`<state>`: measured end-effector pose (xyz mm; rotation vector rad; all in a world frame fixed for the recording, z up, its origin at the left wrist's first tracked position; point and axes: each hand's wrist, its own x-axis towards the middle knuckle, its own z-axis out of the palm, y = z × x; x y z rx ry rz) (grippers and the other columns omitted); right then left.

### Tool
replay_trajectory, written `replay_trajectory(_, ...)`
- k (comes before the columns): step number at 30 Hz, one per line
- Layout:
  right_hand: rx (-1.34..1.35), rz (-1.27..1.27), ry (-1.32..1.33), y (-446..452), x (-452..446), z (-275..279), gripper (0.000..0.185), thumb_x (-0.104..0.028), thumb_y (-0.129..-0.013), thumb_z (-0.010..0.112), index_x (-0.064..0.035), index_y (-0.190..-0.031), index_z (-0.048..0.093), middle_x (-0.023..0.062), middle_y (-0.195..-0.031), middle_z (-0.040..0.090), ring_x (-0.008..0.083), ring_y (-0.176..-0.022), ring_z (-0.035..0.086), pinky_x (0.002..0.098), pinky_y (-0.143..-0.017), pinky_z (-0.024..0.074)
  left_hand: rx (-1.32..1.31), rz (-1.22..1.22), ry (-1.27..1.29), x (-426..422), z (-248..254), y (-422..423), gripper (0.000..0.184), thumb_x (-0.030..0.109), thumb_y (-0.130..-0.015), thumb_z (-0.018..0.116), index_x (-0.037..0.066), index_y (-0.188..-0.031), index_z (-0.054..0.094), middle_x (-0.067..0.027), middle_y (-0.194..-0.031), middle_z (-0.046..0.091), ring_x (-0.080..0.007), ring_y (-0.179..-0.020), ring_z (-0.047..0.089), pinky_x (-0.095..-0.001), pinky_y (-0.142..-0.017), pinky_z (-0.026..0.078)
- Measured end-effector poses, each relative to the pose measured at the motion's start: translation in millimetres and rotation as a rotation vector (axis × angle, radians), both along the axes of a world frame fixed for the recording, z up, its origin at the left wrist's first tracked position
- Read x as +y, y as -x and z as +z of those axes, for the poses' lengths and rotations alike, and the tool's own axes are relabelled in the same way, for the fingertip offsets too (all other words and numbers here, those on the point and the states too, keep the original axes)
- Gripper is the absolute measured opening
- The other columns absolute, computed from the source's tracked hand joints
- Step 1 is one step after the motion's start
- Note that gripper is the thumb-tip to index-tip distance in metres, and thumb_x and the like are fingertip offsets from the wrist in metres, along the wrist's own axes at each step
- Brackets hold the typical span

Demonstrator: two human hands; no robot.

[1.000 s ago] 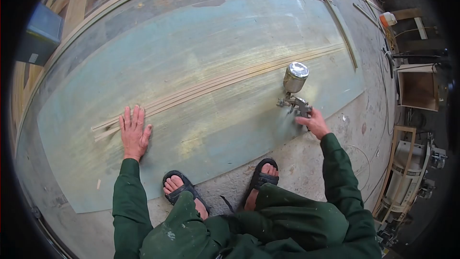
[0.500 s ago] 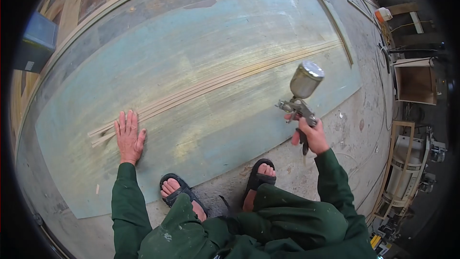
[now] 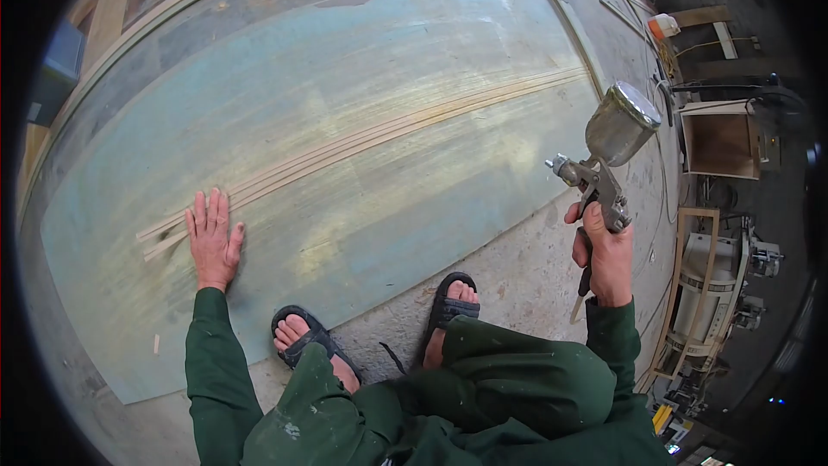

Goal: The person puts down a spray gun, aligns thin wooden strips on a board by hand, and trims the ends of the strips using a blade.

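Note:
Several thin wooden strips (image 3: 345,144) lie side by side on a worn blue-green board (image 3: 414,250) on the floor, running from lower left to upper right. My left hand (image 3: 214,242) rests flat with its fingers out over the strips near their left ends. In my right hand (image 3: 606,250) is a spray gun (image 3: 595,181), gripped by its handle, with a metal cup (image 3: 622,123) on top. The gun is held up at the right, clear of the strips, and its nozzle points left.
My sandalled feet (image 3: 315,345) stand at the board's near edge. A grey-blue bin (image 3: 59,73) is at the far left. To the right are an open wooden box (image 3: 723,140), a metal tank machine (image 3: 703,285) and hoses on the concrete floor. A long strip (image 3: 580,39) crosses the board's far end.
My right hand has moved the spray gun to the right and it appears larger, nearer the camera. My left hand stays on the strips. The whole view has shifted slightly.

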<state>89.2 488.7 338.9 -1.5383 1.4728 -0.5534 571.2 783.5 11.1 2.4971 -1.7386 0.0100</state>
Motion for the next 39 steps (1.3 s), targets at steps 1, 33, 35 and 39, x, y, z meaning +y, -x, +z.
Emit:
replay_trajectory(1,-0.009,-0.015,-0.004,-1.2,-0.2,-0.8,0.043,-0.042,-0.113,0.063,-0.0056,-0.137,0.065,0.0061,-0.099,0.070,0.0063,-0.049,0.048,0.0231,-0.043,0.0359,0.001,-0.004,0.006,-0.9,-0.1,0.4,0.068,0.043,-0.110,0.051,0.012,-0.170,0.039,-0.0059,-0.180,0.032,-0.0317,-0.169,0.019,-0.0526,-0.137,0.009)
replay_trajectory(33,-0.185,0.394,-0.483,-66.3,47.7,2.1,0.062,-0.044,-0.104,0.076,-0.0002,-0.145,0.062,0.0080,-0.089,0.069,0.0045,-0.050,0.045,0.0247,-0.045,0.0339,0.005,0.008,0.022,-3.0,2.1,3.2,0.069,0.044,-0.109,0.054,0.015,-0.170,0.040,-0.0052,-0.179,0.034,-0.0321,-0.168,0.020,-0.0550,-0.136,0.011)
replay_trajectory(35,-0.172,0.371,-0.442,-56.3,46.7,-1.3,0.061,-0.044,-0.103,0.076,0.0004,-0.142,0.063,0.0079,-0.089,0.069,0.0045,-0.050,0.046,0.0243,-0.044,0.0335,0.007,0.005,0.028,-3.2,1.3,3.0,0.069,0.044,-0.109,0.054,0.015,-0.170,0.041,-0.0051,-0.179,0.034,-0.0320,-0.168,0.020,-0.0548,-0.136,0.011)
replay_trajectory(39,-0.172,0.291,-0.375,-45.6,44.9,0.9,0.060,-0.044,-0.103,0.077,0.0008,-0.140,0.063,0.0078,-0.088,0.068,0.0045,-0.049,0.046,0.0239,-0.043,0.0323,0.010,0.004,0.037,-2.5,-0.2,2.4,0.068,0.045,-0.110,0.054,0.014,-0.169,0.042,-0.0051,-0.179,0.034,-0.0321,-0.168,0.020,-0.0548,-0.136,0.011)
